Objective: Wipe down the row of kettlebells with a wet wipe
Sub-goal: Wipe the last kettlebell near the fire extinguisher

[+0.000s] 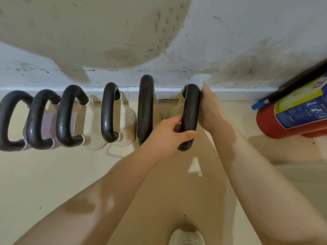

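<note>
Several kettlebells with black handles stand in a row on the floor along the wall. My left hand (169, 133) grips the near part of the black handle (190, 112) of the rightmost kettlebell. My right hand (209, 106) presses a white wet wipe (199, 81) against the right side and far end of that same handle. The wipe shows only above my fingers. The body of this cream kettlebell (175, 110) is mostly hidden by the handle and my hands. The neighbouring kettlebell's handle (145, 110) stands just left of my left hand.
A red fire extinguisher (290, 117) with a blue and yellow label lies on the floor at the right, close to my right forearm. The stained white wall and skirting (238, 93) run directly behind the row. My shoe (186, 236) shows at the bottom on the beige floor.
</note>
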